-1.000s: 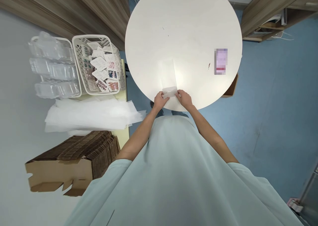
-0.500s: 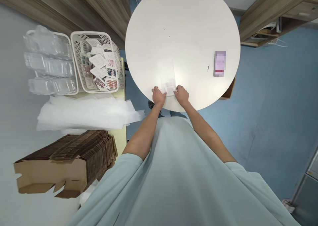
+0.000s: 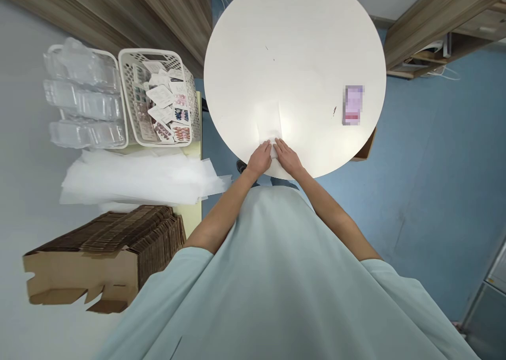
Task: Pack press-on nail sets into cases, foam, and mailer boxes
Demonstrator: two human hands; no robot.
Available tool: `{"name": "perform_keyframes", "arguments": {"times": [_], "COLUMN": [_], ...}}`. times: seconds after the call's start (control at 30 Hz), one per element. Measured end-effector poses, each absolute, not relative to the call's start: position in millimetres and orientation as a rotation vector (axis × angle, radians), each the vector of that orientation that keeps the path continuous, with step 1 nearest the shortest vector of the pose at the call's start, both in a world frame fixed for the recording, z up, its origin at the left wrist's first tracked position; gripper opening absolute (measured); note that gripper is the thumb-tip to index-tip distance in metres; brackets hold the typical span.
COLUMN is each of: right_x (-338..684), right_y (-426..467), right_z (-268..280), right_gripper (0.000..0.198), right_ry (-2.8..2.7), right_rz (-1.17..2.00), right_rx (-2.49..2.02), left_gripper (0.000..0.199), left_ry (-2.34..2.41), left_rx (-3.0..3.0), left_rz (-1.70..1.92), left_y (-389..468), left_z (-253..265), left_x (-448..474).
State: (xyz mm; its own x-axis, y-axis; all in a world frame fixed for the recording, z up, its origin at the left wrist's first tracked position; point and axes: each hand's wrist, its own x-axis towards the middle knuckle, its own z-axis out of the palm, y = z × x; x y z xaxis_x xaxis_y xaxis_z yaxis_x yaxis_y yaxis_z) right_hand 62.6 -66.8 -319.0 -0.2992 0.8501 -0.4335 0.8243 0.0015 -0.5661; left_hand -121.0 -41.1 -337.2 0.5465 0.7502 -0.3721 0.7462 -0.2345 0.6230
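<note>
A thin white packing sheet [image 3: 269, 118] lies lengthwise on the round white table [image 3: 312, 38], its near end close to the table's front edge. My left hand [image 3: 260, 158] has its fingers over the left side of that near end, thumb drawn in toward the edge. From the right, my right hand [image 3: 288, 157] grips the same end, and the two sets of fingertips almost meet. A small pale bundle shows between them, mostly covered by the fingers. Whether something is wrapped inside cannot be made out.
Left of the table stand a white basket [image 3: 185, 94] of small carded items and clear plastic trays [image 3: 85, 107]. Below them lie a pile of white sheets [image 3: 138, 178] and stacked flat cardboard boxes [image 3: 98, 270]. A blurred purple item [image 3: 353, 104] rests on the table's right.
Both hands have moved inward from the sheet's sides, and their fingers now reach over its near end. The pale rectangle seen there before is now largely covered. The view has shifted slightly.
</note>
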Motion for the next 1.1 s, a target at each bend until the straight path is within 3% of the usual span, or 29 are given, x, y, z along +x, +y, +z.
{"name": "perform_keyframes", "arguments": {"times": [0.3,0.47,0.6,0.97,1.1], "right_x": [62.3,61.6,54.4,43.7,44.3], "right_y": [-128.7,-115.1,-90.9,-48.6,-44.0], "right_z": [-313.4,-308.6,-304.3,-312.3,-318.9], "right_gripper": [0.061,0.056,0.050,0.047,0.044], "right_ry": [-2.243,-2.071,-1.846,-1.658,-1.817], "right_rz": [1.242,1.239,1.222,1.127,0.947], "right_rx": [-1.767,-1.881,-2.085,-2.389,-2.253], "left_gripper": [0.075,0.059,0.034,0.017,0.053], "left_ry": [1.118,1.394,1.592,1.690,1.696], "left_rx": [1.961,1.700,1.537,1.547,1.743], "left_rz": [-0.094,-0.008,-0.009,-0.134,-0.120], "left_y": [-80.5,-66.4,-45.1,-19.1,-14.0], "left_z": [-321.8,-316.3,-313.7,-319.7,-315.3], "left_x": [-147.2,-143.4,-134.2,-114.1,-109.1]}}
